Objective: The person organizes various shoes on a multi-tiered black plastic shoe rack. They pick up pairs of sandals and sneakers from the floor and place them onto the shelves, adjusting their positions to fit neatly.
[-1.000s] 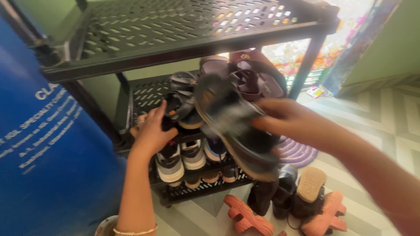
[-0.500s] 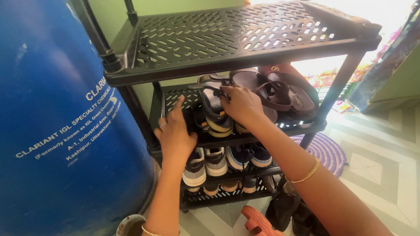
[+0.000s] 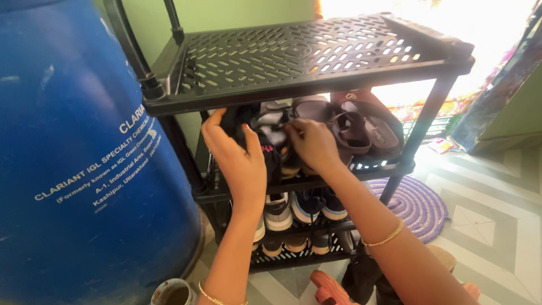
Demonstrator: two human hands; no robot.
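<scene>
**Dark shoe going onto the second shelf**

The dark shoe [image 3: 265, 148] is on the second shelf [image 3: 316, 182] of the black shoe rack [image 3: 293, 62], under the top board, and both your hands are on it. I judge you are in the step of seating it among the other pairs.

Nearest to you, at 6 o'clock, a rusty tin [image 3: 171, 293] and an orange sandal [image 3: 330, 289] lie on the floor. Going up, the lower shelves hold sneakers [image 3: 293, 208].

Then come your hands. Your left hand [image 3: 240, 161], at 10 o'clock from the middle, wraps the shoe from the left, fingers curled around its back part. Your right hand [image 3: 313, 144] presses on it from the right, and the fingertips pinch something small on its top; I cannot tell what.

The shoe seems to lie with its long axis going from you toward the wall, but which end points to you I cannot tell.

The next move calls for pushing it deeper and level, without knocking the brown sandals [image 3: 361, 121] just beside it at 3 o'clock.

At 9 o'clock stands a blue drum [image 3: 73, 169]; at 4 o'clock, a purple mat [image 3: 415, 203].
</scene>
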